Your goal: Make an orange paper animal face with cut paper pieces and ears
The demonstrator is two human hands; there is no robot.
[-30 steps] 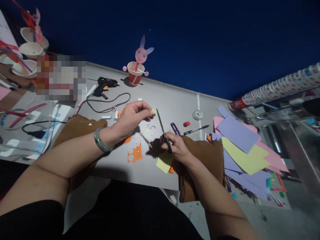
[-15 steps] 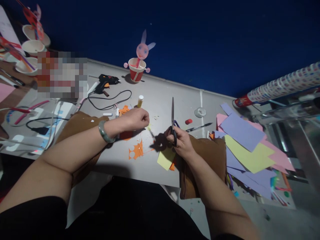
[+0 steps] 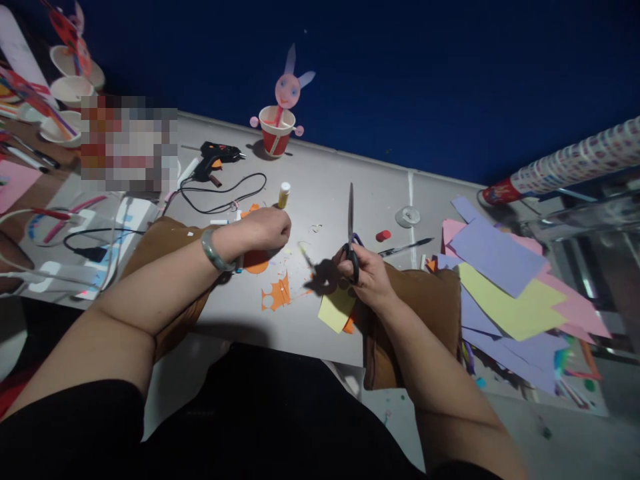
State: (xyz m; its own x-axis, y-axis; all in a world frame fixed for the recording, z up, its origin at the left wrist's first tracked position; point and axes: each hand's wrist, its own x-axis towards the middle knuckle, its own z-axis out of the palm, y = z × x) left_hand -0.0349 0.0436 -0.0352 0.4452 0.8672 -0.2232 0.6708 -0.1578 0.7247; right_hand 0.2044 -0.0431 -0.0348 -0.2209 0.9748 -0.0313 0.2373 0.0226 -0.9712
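My right hand (image 3: 371, 275) is closed round the dark handles of a pair of scissors (image 3: 351, 217), whose blades point away from me and look closed. My left hand (image 3: 270, 229) is curled, back up, over the table just left of the small cut scraps. What its fingers hold, if anything, is hidden. A yellow glue stick (image 3: 284, 195) stands just beyond it. Under that wrist lies an orange paper circle (image 3: 257, 262). Between the hands are a thin yellow strip (image 3: 305, 252) and an orange scrap with round holes (image 3: 276, 294). A yellow paper sheet (image 3: 336, 311) lies below the scissors.
A red paper cup with a pink rabbit figure (image 3: 277, 133) stands at the back. Left of it lies a glue gun (image 3: 219, 158) with its looping cable. At right are a red cap (image 3: 383, 235), a pen (image 3: 407, 247), a tape roll (image 3: 408, 215) and stacked coloured paper (image 3: 500, 257).
My left hand has drawn a little left, away from the thin yellow strip. The scissors stay in my right hand, almost unmoved. The whole view has shifted slightly.
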